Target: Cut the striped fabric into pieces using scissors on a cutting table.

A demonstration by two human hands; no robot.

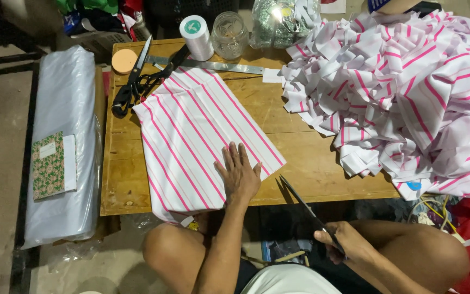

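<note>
Bare knees frame the bottom of the view, and above the right knee the right hand [337, 239] is curled tight around the handles of long dark metal scissors [304, 208]. Their narrow blades are closed together and point up and to the left, tip reaching the near edge of the low wooden desk [300, 158], just beside the left hand.

That left hand [239, 175] lies flat and open, fingers spread, pressing on the near right part of a folded piece of white cloth with thin pink stripes [191, 125]. It grips nothing. Smooth and roughly rectangular, the cloth runs its long axis from the far left of the desk toward the near edge, stripes following that line, its near end drooping over the desk edge.

A second pair of black-handled scissors [137, 81] and a steel ruler [218, 65] lie at the cloth's far end. A crumpled heap of the same striped fabric [409, 87] fills the desk's right side.
</note>
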